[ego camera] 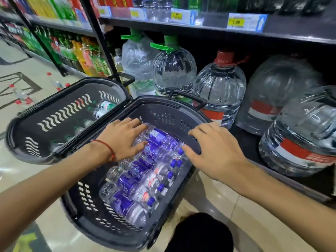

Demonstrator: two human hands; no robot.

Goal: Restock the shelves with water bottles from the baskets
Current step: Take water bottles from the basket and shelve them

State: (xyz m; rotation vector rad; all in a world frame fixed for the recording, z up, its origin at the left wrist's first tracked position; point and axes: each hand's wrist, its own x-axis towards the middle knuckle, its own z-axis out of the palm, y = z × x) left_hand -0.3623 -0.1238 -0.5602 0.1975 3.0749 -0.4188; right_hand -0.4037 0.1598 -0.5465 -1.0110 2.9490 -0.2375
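Leaning both grips over the near basket point(163, 106) of small water bottles point(158, 139).

Head view: the left grip point(123, 139) lies open, fingers spread and touching the purple-labelled, blue-capped bottles. Their print is too blurred to read. The right grip point(214, 150) hangs open over the basket's right rim, holding nothing. A second basket point(54, 113) to the left holds green-labelled bottles point(106, 106). On the bottom shelf point(243, 142) behind stand large jugs point(220, 88) with red-and-white bands. A yellow price tag point(236, 21) above reads "1 00".
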